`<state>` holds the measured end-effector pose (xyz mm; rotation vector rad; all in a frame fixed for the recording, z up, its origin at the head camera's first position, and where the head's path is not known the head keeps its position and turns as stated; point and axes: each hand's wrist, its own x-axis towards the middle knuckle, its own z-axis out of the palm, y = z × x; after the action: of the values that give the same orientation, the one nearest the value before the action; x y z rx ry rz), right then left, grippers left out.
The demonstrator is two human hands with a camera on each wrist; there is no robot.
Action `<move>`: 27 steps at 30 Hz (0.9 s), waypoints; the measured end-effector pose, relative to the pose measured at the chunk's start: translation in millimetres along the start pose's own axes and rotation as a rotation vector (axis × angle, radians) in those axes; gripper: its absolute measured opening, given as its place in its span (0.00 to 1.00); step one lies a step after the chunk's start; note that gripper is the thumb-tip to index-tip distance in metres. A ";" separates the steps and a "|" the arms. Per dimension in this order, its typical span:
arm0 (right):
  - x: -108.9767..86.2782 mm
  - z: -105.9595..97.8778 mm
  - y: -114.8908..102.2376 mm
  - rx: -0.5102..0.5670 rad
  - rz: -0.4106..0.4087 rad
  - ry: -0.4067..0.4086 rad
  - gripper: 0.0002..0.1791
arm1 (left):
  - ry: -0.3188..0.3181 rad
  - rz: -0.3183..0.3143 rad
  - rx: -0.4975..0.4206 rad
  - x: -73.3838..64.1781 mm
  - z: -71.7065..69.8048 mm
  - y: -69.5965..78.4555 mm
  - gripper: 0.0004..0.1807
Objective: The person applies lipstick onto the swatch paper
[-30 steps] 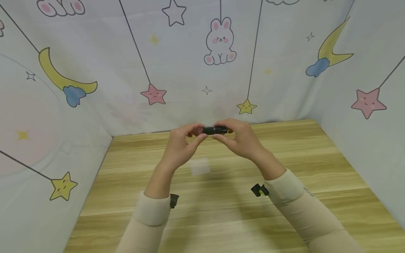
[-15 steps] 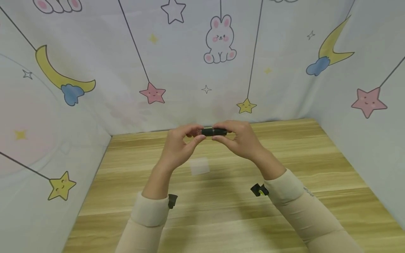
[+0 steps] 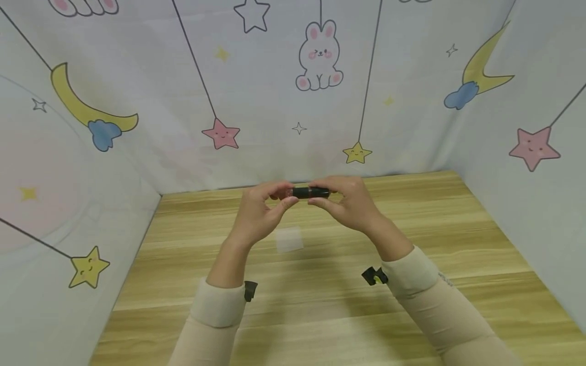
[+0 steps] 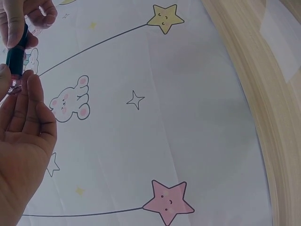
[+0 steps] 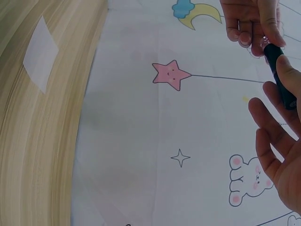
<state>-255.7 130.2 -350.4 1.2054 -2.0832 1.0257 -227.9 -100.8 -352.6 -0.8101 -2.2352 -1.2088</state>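
Observation:
A small dark tube [image 3: 301, 192] with a pinkish see-through end is held level between both hands over the table's far edge in the head view. My left hand [image 3: 258, 216] pinches the pinkish end between thumb and fingers. From the other side, my right hand [image 3: 349, 203] grips the dark end, its thumb along the near side. In the left wrist view the dark tube [image 4: 16, 59] stands between the two hands at the left edge. The right wrist view shows the tube [image 5: 274, 59] slanting, with part of it hidden behind the right thumb.
A thin white square [image 3: 289, 240] lies on the wood-grain table [image 3: 439, 223], just nearer than the hands. Pale curtains [image 3: 270, 96] printed with stars, moons and a rabbit enclose the back and sides. Each cuff has a black mount [image 3: 375, 276] at the wrist.
Both hands have come down very slightly with the tube, keeping the same grips. The head view has shifted a little. The white square stays on the table.

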 end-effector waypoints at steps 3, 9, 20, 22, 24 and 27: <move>-0.5 0.5 0.2 0.001 -0.003 -0.001 0.17 | 0.002 0.009 -0.011 -0.3 -0.5 -0.1 0.11; -2.2 2.6 -1.5 0.002 0.000 0.004 0.17 | 0.007 0.011 -0.029 -2.6 -1.1 -1.1 0.11; -2.2 3.1 -2.3 -0.015 -0.009 -0.007 0.17 | 0.017 0.042 -0.042 -5.5 -1.4 -6.1 0.11; -3.2 1.0 0.0 -0.018 0.012 -0.009 0.17 | 0.036 0.022 -0.019 -6.6 -4.9 -7.4 0.11; -4.9 -2.6 3.3 -0.024 0.043 0.014 0.17 | 0.081 -0.014 0.006 -9.1 -11.6 -9.6 0.11; -7.0 -9.0 8.6 -0.028 0.075 0.072 0.17 | 0.161 -0.073 0.020 -12.7 -24.2 -13.5 0.10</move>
<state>-259.4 143.7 -353.4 1.0682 -2.0940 1.0539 -225.1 -130.9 -356.5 -0.6057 -2.1577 -1.2373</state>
